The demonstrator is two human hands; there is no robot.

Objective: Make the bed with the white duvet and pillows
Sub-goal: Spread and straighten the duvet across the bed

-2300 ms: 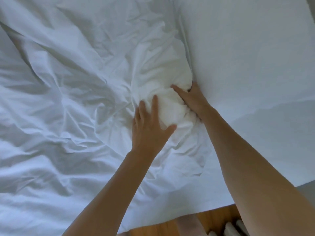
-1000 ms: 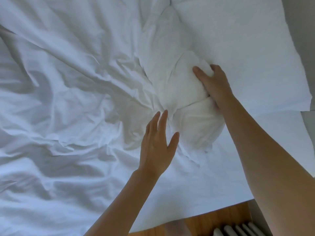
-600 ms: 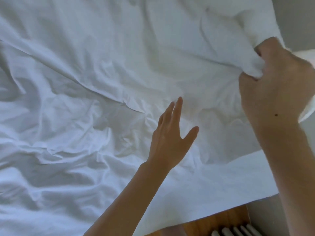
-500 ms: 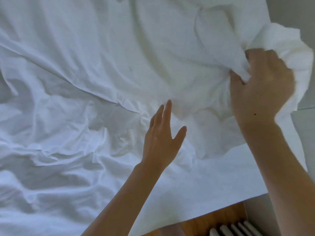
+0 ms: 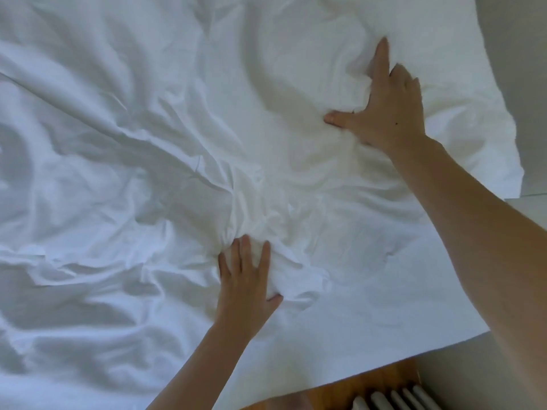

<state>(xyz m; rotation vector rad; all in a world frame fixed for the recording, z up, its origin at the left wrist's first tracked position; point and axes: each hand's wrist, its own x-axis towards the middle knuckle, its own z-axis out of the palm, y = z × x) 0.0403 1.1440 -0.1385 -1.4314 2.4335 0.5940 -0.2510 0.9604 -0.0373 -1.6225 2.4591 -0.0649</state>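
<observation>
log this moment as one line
step: smoothing duvet | left hand: flat, pressing bunched folds | right hand: flat, pressing near corner | wrinkles remain

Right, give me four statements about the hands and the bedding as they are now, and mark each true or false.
1. The left hand lies flat on the white duvet, fingers straight. True.
2. The right hand holds a bunch of fabric lifted in the air. False: it presses down on the duvet with fingers spread and thumb out.
3. The duvet is smooth all over. False: it is creased, with folds bunched at the left hand's fingertips.
4. A strip of wooden floor and a white radiator show below the bed's edge. True.
</observation>
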